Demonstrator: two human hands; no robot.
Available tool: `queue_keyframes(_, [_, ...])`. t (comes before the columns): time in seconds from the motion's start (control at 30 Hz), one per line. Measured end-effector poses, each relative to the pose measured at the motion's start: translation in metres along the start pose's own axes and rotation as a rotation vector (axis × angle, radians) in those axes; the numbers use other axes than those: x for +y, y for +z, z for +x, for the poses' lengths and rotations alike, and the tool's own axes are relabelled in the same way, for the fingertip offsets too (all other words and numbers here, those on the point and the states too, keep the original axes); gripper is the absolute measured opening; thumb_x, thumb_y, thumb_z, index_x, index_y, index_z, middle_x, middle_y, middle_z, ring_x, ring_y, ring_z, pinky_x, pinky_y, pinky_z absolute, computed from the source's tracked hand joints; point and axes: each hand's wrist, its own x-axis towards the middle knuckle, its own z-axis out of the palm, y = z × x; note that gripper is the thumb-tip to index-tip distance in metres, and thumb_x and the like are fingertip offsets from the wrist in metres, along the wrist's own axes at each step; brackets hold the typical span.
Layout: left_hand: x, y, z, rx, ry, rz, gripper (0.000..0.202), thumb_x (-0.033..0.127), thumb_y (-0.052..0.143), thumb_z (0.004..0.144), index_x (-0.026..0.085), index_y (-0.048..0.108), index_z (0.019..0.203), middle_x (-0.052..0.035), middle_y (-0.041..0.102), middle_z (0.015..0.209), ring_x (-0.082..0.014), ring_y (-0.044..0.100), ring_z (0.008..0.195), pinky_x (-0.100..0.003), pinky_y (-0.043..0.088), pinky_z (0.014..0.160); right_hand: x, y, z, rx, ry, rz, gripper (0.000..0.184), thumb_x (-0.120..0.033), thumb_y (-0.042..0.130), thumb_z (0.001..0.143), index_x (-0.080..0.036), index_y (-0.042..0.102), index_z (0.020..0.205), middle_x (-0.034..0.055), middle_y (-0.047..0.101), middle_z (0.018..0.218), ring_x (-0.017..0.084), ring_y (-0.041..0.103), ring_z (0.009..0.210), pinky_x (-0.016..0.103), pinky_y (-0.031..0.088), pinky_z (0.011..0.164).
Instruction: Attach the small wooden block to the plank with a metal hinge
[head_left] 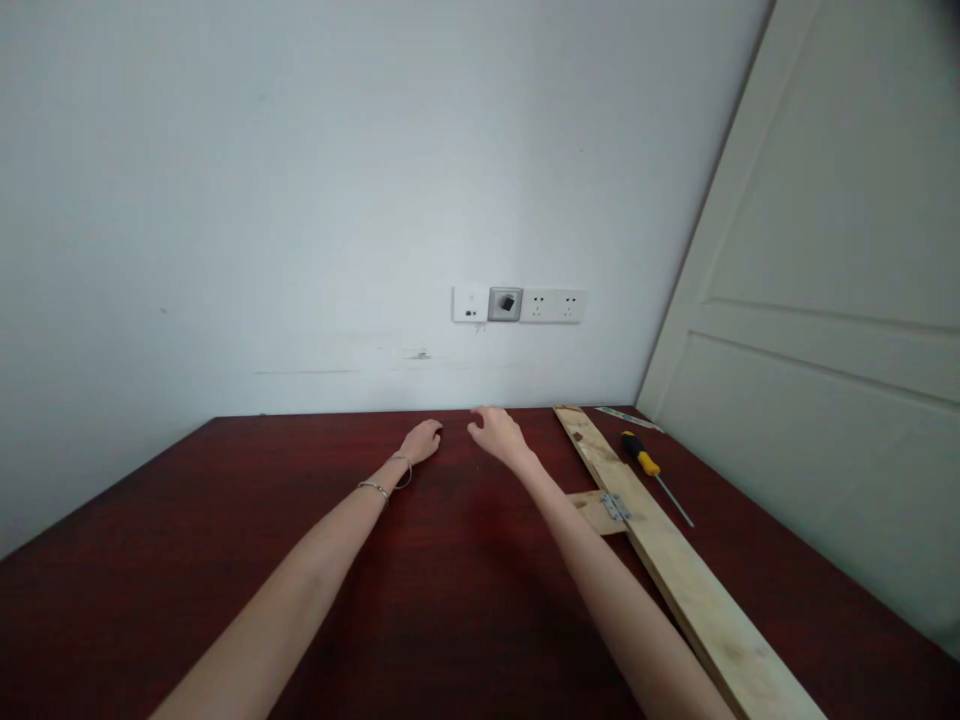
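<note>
My left hand [422, 440] is near the far side of the dark red tabletop [435, 590], its fingers loosely bent with a small gap to the thumb. Two thin bracelets [375, 488] circle that wrist. To its right, my right hand [499, 432] has thumb and fingers apart, and nothing shows between them. Nearest to the right hand is a long pale wooden board [686, 570], lying lengthwise on the right part of the table. A metal hinge [615, 507] joins a short wooden piece [592, 512] to its left side; my right forearm partly covers that piece.
A screwdriver [646, 462] with a black and yellow handle lies right of the board. A thin pale strip [628, 418] is at the far right corner. A white wall with sockets [553, 306] stands behind the table, and a white panelled door [810, 330] stands along the right.
</note>
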Motion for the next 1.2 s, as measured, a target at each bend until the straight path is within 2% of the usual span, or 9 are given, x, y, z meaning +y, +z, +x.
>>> queue_keyframes(0.1, [0.002,-0.009,0.015,-0.063,0.002,0.030,0.034,0.011,0.043,0.084,0.013,0.065,0.110,-0.0096,0.064,0.118,-0.0197,0.057,0.112,-0.027,0.040,0.101,0.004,-0.047,-0.006,0.034,-0.009,-0.004,0.040,-0.032,0.048,0.085,-0.021,0.059,0.122,0.0091,0.065,0.118,0.022,0.060,0.107,0.031,0.044,0.089])
queue_keyframes(0.2, [0.014,-0.022,0.039,-0.155,0.025,0.066,0.030,0.011,0.046,0.080,0.013,0.068,0.101,-0.0100,0.069,0.106,-0.0206,0.063,0.101,-0.027,0.046,0.091,0.020,-0.088,-0.028,0.052,0.010,-0.022,0.040,-0.033,0.048,0.084,-0.019,0.061,0.120,0.0097,0.068,0.111,0.022,0.063,0.102,0.031,0.045,0.088])
queue_keyframes(0.33, [0.055,-0.036,0.075,-0.238,0.120,0.127,0.035,0.013,0.055,0.074,0.012,0.065,0.107,-0.0125,0.067,0.110,-0.0224,0.063,0.101,-0.027,0.047,0.086,0.059,-0.116,-0.080,0.082,0.085,-0.136,0.038,-0.031,0.046,0.085,-0.020,0.063,0.117,0.0099,0.067,0.114,0.025,0.061,0.107,0.033,0.044,0.087])
queue_keyframes(0.5, [0.139,-0.037,0.108,-0.323,0.359,0.185,0.047,0.013,0.067,0.062,0.018,0.063,0.109,-0.0104,0.065,0.116,-0.0249,0.060,0.106,-0.032,0.045,0.093,0.116,-0.111,-0.162,-0.104,0.254,-0.279,0.042,-0.036,0.049,0.084,-0.020,0.059,0.121,0.0127,0.060,0.121,0.028,0.060,0.106,0.035,0.047,0.080])
queue_keyframes(0.63, [0.209,-0.023,0.116,-0.327,0.578,0.190,0.065,0.011,0.071,0.059,0.020,0.056,0.122,-0.0124,0.053,0.133,-0.0301,0.049,0.121,-0.041,0.038,0.102,0.152,-0.102,-0.218,-0.048,0.336,-0.337,0.050,-0.046,0.049,0.084,-0.017,0.058,0.124,0.0158,0.058,0.123,0.032,0.054,0.110,0.041,0.045,0.085])
queue_keyframes(0.8, [0.275,0.005,0.108,-0.310,0.793,0.168,0.067,0.002,0.065,0.061,0.020,0.053,0.124,-0.0120,0.047,0.141,-0.0278,0.043,0.128,-0.039,0.034,0.105,0.169,-0.091,-0.262,-0.024,0.393,-0.377,0.061,-0.055,0.047,0.083,-0.017,0.054,0.129,0.0174,0.055,0.126,0.034,0.053,0.110,0.043,0.045,0.086])
queue_keyframes(0.9, [0.300,0.016,0.103,-0.321,0.873,0.183,0.059,0.003,0.063,0.067,0.021,0.054,0.122,-0.0110,0.054,0.133,-0.0260,0.048,0.122,-0.037,0.037,0.102,0.167,-0.086,-0.277,-0.055,0.395,-0.341,0.058,-0.054,0.044,0.085,-0.015,0.055,0.127,0.0166,0.058,0.121,0.032,0.056,0.104,0.042,0.044,0.088])
queue_keyframes(1.0, [0.315,0.024,0.101,-0.340,0.908,0.220,0.052,0.005,0.060,0.071,0.023,0.056,0.120,-0.0090,0.059,0.127,-0.0258,0.053,0.116,-0.039,0.039,0.099,0.162,-0.083,-0.284,-0.057,0.401,-0.304,0.059,-0.056,0.043,0.085,-0.015,0.056,0.125,0.0163,0.059,0.117,0.030,0.058,0.102,0.041,0.044,0.088])
queue_keyframes(1.2, [0.322,0.034,0.100,-0.341,0.912,0.260,0.043,0.010,0.059,0.076,0.028,0.059,0.114,-0.0060,0.061,0.125,-0.0262,0.052,0.114,-0.043,0.038,0.098,0.155,-0.081,-0.285,-0.058,0.435,-0.254,0.053,-0.050,0.045,0.084,-0.014,0.057,0.122,0.0151,0.060,0.112,0.029,0.057,0.104,0.038,0.046,0.083])
